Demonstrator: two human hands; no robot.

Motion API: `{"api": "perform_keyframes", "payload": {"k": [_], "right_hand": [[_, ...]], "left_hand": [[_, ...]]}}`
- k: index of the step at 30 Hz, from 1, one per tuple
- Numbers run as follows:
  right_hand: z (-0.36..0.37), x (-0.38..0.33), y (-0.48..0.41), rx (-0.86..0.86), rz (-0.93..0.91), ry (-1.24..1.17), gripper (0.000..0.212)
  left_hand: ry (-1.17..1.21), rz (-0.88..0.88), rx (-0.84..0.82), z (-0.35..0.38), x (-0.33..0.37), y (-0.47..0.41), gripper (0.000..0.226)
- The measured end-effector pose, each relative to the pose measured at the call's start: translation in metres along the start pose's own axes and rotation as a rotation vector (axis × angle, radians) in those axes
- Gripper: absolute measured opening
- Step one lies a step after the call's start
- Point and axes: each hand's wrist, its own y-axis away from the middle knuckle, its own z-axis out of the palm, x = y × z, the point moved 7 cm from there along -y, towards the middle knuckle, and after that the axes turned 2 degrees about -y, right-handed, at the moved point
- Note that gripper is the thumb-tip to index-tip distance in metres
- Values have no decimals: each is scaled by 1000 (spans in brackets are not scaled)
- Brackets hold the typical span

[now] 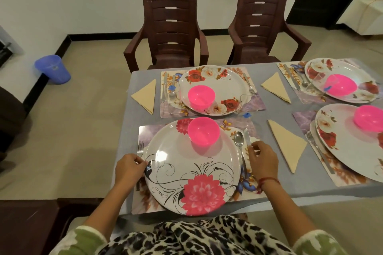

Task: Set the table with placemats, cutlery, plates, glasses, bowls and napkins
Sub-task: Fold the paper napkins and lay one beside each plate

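The near setting has a floral placemat, a white plate with a pink flower and a pink bowl on the plate's far side. A fork lies left of the plate; a spoon and a knife lie to its right. My left hand curls at the plate's left rim, over the fork's handle, around what looks like a clear glass with a blue mark. My right hand pinches the knife's handle.
Three more settings with plates, pink bowls, cutlery and clear glasses fill the grey table. Folded beige napkins lie beside them. Two brown chairs stand at the far side and a blue bin on the floor.
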Motion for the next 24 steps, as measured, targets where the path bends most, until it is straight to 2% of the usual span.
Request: {"api": "perform_keyframes", "payload": {"k": [5, 12, 16, 18, 21, 22, 24], "right_hand": [[18, -7, 56, -234, 28, 94, 17], [26, 1, 55, -206, 151, -74, 12], [27, -1, 52, -218, 148, -42, 13], [20, -8, 52, -181, 77, 68, 16], [4, -41, 42, -11, -180, 114, 17], [5, -55, 37, 0, -283, 109, 19], [24, -75, 21, -115, -431, 168, 37]], "left_hand": [[16, -14, -7, 1, -3, 0, 15], [18, -14, -5, -1, 1, -2, 16], [24, -3, -22, 0, 1, -7, 16], [45, -11, -17, -1, -3, -6, 16], [101, -17, 14, -4, -5, -1, 16], [113, -13, 20, -5, -6, 0, 16], [133, 1, 30, -8, -7, 2, 13]]}}
